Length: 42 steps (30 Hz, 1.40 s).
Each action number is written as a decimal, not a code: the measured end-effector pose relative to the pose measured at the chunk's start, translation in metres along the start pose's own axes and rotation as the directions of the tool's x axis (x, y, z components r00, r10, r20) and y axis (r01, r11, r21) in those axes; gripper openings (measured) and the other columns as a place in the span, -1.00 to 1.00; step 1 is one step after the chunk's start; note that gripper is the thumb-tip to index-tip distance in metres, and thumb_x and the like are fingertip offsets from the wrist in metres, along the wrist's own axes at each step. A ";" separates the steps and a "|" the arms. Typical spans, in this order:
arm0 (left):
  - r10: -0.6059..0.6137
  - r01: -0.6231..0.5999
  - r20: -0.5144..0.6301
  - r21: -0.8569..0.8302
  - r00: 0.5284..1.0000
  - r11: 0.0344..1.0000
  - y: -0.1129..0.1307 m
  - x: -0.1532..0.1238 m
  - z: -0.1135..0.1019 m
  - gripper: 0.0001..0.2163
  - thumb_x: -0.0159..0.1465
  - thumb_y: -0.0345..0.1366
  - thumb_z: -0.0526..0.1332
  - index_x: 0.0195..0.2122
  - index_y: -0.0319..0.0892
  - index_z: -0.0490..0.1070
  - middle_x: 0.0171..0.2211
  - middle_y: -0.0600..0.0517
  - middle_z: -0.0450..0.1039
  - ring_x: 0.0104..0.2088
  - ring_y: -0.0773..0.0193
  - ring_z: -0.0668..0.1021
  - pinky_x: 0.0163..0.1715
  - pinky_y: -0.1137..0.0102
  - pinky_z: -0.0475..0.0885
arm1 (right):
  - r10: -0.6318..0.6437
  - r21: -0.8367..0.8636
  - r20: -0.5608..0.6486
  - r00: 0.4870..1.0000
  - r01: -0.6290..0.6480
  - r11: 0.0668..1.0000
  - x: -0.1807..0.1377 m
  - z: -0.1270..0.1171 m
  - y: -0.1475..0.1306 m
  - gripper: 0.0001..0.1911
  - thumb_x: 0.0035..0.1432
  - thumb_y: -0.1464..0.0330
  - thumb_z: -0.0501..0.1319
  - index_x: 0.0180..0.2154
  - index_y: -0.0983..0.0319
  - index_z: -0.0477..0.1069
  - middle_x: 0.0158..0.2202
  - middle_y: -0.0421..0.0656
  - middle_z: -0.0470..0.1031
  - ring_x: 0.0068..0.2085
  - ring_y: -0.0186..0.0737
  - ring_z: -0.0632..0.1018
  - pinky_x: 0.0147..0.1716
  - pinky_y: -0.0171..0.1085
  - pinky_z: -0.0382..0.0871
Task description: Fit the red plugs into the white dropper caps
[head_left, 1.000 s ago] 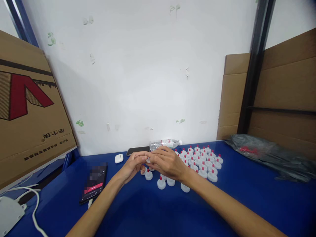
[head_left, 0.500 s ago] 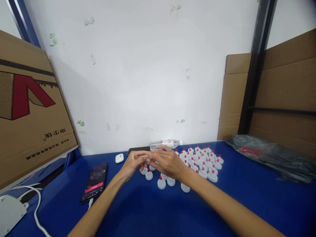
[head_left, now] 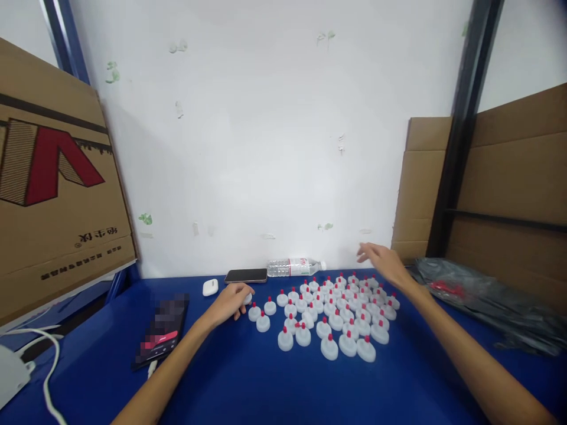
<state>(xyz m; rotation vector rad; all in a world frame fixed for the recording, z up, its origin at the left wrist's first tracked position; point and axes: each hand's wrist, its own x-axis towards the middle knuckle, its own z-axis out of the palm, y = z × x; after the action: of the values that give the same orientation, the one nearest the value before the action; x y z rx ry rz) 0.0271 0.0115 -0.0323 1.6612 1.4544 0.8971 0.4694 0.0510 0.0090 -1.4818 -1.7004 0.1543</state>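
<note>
My left hand [head_left: 231, 301] is low over the blue table, its fingers closed around a white cap [head_left: 248, 299] that shows only in part. Just to its right stand a few white caps with red tips, one of them a cap [head_left: 263, 322] nearest the front. My right hand [head_left: 381, 260] is raised above the far right side of a large group of the same red-tipped caps [head_left: 335, 320]. Its fingers are stretched out and slightly blurred, and I see nothing in them. One cap [head_left: 307, 320] in the group lies tilted.
A clear water bottle [head_left: 295, 267] lies along the wall beside a dark phone [head_left: 246, 275]. A white earphone case [head_left: 210, 287] and a charging phone [head_left: 162, 330] are at left. A grey plastic bag [head_left: 487, 304] spreads at right. Cardboard [head_left: 57, 236] stands on the left.
My hands were together in the middle and have come apart. The left has moved left and down, the right far to the right. More of the caps and the dark phone now show.
</note>
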 end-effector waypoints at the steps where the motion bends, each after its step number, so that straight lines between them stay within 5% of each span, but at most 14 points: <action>1: -0.004 0.004 0.001 0.010 1.000 1.000 -0.001 0.000 0.001 -0.65 0.20 -0.08 0.08 -0.22 -0.25 0.47 -0.64 0.09 0.39 -0.71 0.36 0.37 -0.71 0.49 0.26 | 0.115 0.095 0.059 0.992 -0.120 0.988 0.003 -0.004 0.023 -0.45 0.29 -0.03 -0.05 -0.31 0.19 0.53 -0.31 -0.05 0.65 -0.14 0.02 0.60 0.07 -0.05 0.30; 5: 0.006 -0.006 0.010 0.062 1.000 0.998 -0.001 -0.001 0.002 -0.63 0.25 -0.10 0.01 -0.21 -0.24 0.49 -0.70 0.12 0.33 -0.74 0.36 0.33 -0.71 0.49 0.23 | 0.314 0.322 0.173 0.933 -0.355 0.878 0.004 -0.005 0.087 -0.31 0.32 -0.05 -0.20 -0.17 0.25 0.56 -0.06 0.13 0.59 0.00 0.06 0.58 0.10 -0.03 0.32; 9: 0.058 -0.062 0.040 0.129 0.998 0.990 0.008 -0.009 0.007 -0.62 0.27 -0.10 -0.03 -0.22 -0.21 0.50 -0.72 0.15 0.25 -0.70 0.32 0.35 -0.69 0.49 0.21 | 0.345 0.457 0.272 0.898 -0.437 0.775 -0.001 0.008 0.099 -0.32 0.34 -0.03 -0.21 -0.05 0.23 0.52 0.05 0.12 0.53 0.10 0.02 0.52 0.19 -0.03 0.24; 12: 0.107 -0.114 0.051 0.185 0.993 0.976 0.016 -0.015 0.011 -0.64 0.27 -0.11 -0.04 -0.29 -0.18 0.50 -0.72 0.16 0.20 -0.67 0.32 0.34 -0.66 0.49 0.20 | 0.271 0.473 0.328 0.905 -0.406 0.782 -0.003 0.020 0.086 -0.29 0.34 -0.05 -0.24 -0.01 0.21 0.51 0.05 0.10 0.53 0.09 0.00 0.53 0.17 -0.05 0.26; 16: 0.156 -0.168 0.068 0.239 0.985 0.956 0.019 -0.016 0.012 -0.65 0.27 -0.15 -0.06 -0.36 -0.17 0.47 -0.62 0.12 0.28 -0.60 0.31 0.40 -0.58 0.46 0.26 | 0.159 0.286 0.251 0.955 -0.230 0.930 -0.003 0.027 0.063 -0.25 0.33 -0.04 -0.29 -0.08 0.23 0.54 -0.11 0.07 0.62 -0.07 0.01 0.62 0.00 -0.04 0.41; 21: 0.211 -0.227 0.085 0.283 0.974 0.932 0.015 -0.014 0.012 -0.63 0.31 -0.09 -0.07 -0.35 -0.16 0.45 -0.41 0.06 0.41 -0.46 0.27 0.47 -0.40 0.40 0.37 | 0.083 0.118 0.070 0.994 -0.090 0.989 -0.007 0.020 0.012 -0.60 0.17 0.02 0.14 -0.25 0.17 0.55 -0.20 -0.06 0.63 -0.07 0.05 0.57 0.03 -0.08 0.33; 23: 0.230 -0.244 0.082 0.304 0.970 0.921 0.015 -0.013 0.012 -0.61 0.32 -0.06 -0.09 -0.34 -0.14 0.45 -0.37 0.04 0.43 -0.40 0.23 0.49 -0.35 0.38 0.39 | -0.098 0.051 0.042 0.994 0.096 0.994 -0.017 0.021 -0.024 -0.67 0.21 0.07 0.14 -0.24 0.14 0.54 -0.25 -0.13 0.63 -0.15 -0.03 0.59 -0.06 -0.15 0.36; 26: 0.275 -0.277 0.057 0.352 0.960 0.894 0.016 -0.013 0.014 -0.60 0.34 -0.06 -0.10 -0.28 -0.14 0.47 -0.28 0.00 0.48 -0.28 0.17 0.51 -0.25 0.35 0.41 | -0.437 0.041 0.193 0.878 0.438 0.898 -0.042 0.032 -0.081 -0.75 0.27 0.21 0.12 -0.25 0.12 0.55 -0.27 -0.20 0.62 -0.22 -0.15 0.58 -0.10 -0.19 0.34; 28: 0.310 -0.305 0.050 0.376 0.949 0.875 0.015 -0.013 0.015 -0.60 0.35 -0.08 -0.10 -0.25 -0.14 0.49 -0.22 -0.03 0.49 -0.20 0.15 0.52 -0.19 0.33 0.41 | -0.536 0.073 0.294 0.791 0.541 0.838 -0.060 0.041 -0.109 -0.81 0.28 0.26 0.15 -0.24 0.10 0.55 -0.26 -0.24 0.61 -0.19 -0.19 0.57 0.00 -0.17 0.29; 32: 0.325 -0.327 0.067 0.354 0.943 0.876 0.013 -0.012 0.016 -0.62 0.34 -0.09 -0.05 -0.24 -0.14 0.51 -0.19 -0.04 0.50 -0.22 0.16 0.54 -0.18 0.31 0.43 | -0.600 0.100 0.389 0.699 0.615 0.782 -0.086 0.055 -0.131 -0.77 0.27 0.29 0.18 -0.06 0.10 0.51 -0.11 -0.18 0.56 -0.03 -0.14 0.50 0.05 -0.13 0.24; 35: 0.305 -0.307 0.058 0.326 0.951 0.894 0.012 -0.011 0.017 -0.64 0.32 -0.09 -0.02 -0.23 -0.14 0.52 -0.18 -0.03 0.51 -0.28 0.19 0.54 -0.20 0.31 0.44 | -0.614 0.090 0.448 0.649 0.651 0.754 -0.094 0.060 -0.131 -0.80 0.20 0.38 0.21 -0.16 0.13 0.55 -0.13 -0.16 0.55 -0.04 -0.12 0.48 0.06 -0.12 0.21; 42: 0.282 -0.272 0.022 0.345 0.959 0.898 0.006 -0.007 0.018 -0.62 0.34 -0.11 -0.04 -0.12 -0.12 0.53 -0.13 -0.03 0.49 -0.25 0.19 0.55 -0.13 0.28 0.42 | -0.590 0.067 0.522 0.616 0.660 0.749 -0.093 0.065 -0.124 -0.85 0.15 0.41 0.28 -0.22 0.12 0.55 -0.17 -0.19 0.55 -0.05 -0.12 0.48 0.07 -0.11 0.18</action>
<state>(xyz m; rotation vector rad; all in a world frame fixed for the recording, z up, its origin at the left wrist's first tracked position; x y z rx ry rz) 0.0448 0.0026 -0.0357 2.1678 1.4802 0.8532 0.3269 -0.0372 -0.0058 -0.8633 -2.6331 0.0549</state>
